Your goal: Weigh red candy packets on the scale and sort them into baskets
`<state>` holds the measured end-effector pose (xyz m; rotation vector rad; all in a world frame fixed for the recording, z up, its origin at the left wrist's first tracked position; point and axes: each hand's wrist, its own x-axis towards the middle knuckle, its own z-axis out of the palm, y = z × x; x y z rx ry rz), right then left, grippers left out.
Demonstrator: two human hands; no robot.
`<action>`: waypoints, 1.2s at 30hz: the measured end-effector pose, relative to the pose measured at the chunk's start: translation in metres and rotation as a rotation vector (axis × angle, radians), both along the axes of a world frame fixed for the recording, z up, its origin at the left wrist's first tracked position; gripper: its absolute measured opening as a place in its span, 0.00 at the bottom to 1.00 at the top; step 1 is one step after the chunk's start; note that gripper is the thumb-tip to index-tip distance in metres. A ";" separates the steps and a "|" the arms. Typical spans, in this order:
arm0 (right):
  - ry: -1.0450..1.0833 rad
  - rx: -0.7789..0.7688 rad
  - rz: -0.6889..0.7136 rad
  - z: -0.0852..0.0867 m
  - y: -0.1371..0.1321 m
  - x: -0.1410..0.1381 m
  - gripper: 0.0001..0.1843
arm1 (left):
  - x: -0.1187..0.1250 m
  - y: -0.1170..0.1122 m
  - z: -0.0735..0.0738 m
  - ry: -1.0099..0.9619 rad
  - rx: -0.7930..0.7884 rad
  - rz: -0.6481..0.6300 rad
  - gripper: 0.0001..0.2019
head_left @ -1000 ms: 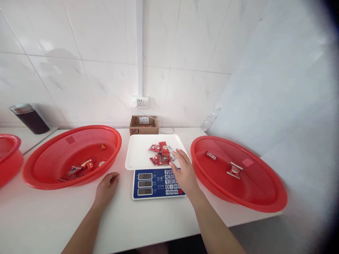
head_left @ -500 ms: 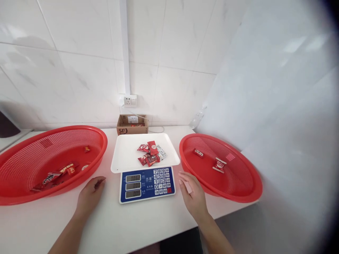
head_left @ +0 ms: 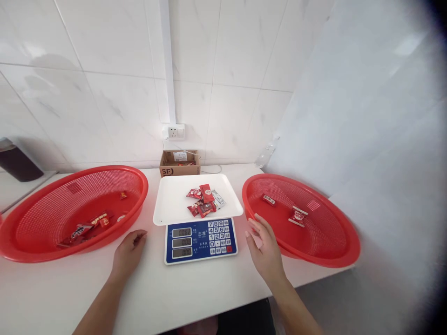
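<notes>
A blue electronic scale (head_left: pixel 200 240) with a white tray (head_left: pixel 171 204) stands in the middle of the white counter. Several red candy packets (head_left: pixel 204 202) lie in a small heap on the tray. My right hand (head_left: pixel 267 249) hovers just right of the scale, fingers stretched out, holding nothing, beside the right red basket (head_left: pixel 345 251). My left hand (head_left: pixel 130 253) rests on the counter left of the scale with its fingers loosely curled and nothing in them.
The left red basket (head_left: pixel 21 237) holds several packets (head_left: pixel 91 223); the right basket holds a few packets (head_left: pixel 296 215). A small cardboard box (head_left: pixel 179 164) sits by the tiled wall under a socket (head_left: pixel 175 132). A dark bin (head_left: pixel 16 163) stands far left.
My right hand has drawn back from the packets on the tray to the counter beside the scale. The view has swung a little. My left hand has stayed put.
</notes>
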<state>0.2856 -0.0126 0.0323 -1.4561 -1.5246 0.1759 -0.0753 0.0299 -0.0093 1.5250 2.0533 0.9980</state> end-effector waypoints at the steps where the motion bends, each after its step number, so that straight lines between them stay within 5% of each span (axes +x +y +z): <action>1: 0.000 -0.004 -0.003 0.000 0.000 0.000 0.17 | 0.001 0.000 0.000 -0.001 0.000 0.002 0.16; 11: 0.022 -0.059 0.054 -0.001 -0.001 -0.008 0.18 | 0.001 -0.001 0.000 -0.014 0.011 -0.021 0.15; 22: 0.237 -0.279 0.070 -0.042 0.005 -0.020 0.30 | 0.005 -0.005 0.009 -0.013 -0.040 -0.015 0.15; 29: -0.209 0.031 0.155 0.006 0.025 -0.043 0.15 | 0.003 -0.002 0.007 0.011 -0.066 0.001 0.16; 36: -0.469 -0.047 0.333 0.045 0.064 -0.071 0.22 | 0.003 -0.005 0.010 0.016 -0.065 -0.012 0.15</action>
